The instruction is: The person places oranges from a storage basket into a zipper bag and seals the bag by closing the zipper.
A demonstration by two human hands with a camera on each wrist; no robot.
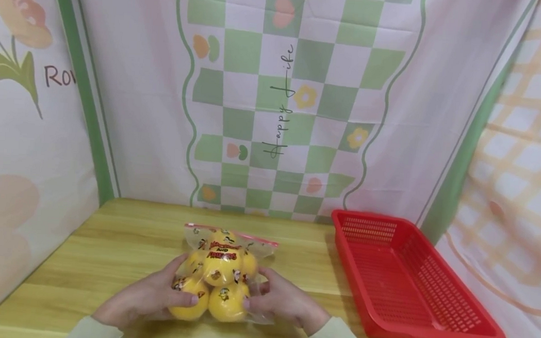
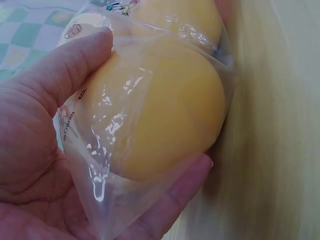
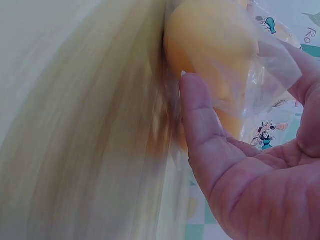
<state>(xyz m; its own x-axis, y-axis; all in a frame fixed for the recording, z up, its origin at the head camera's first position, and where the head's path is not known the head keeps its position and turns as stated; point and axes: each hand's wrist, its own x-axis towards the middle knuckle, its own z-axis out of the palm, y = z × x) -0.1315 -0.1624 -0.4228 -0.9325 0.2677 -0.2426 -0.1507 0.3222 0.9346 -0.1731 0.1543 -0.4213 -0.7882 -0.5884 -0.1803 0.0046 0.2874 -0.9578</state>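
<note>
A clear zip bag with a pink-red zip edge and cartoon print holds several round yellow balls. It is over the near part of the wooden table; whether its underside touches the wood I cannot tell. My left hand grips the bag's left side, thumb in front. In the left wrist view, thumb and fingers lie around one ball through the plastic. At the bag's right side, my right hand holds it with curled fingers. The right wrist view shows its finger against the plastic beside a ball.
To the right stands a red plastic basket with slotted walls. The wooden table has patterned cloth hanging behind it and on both sides.
</note>
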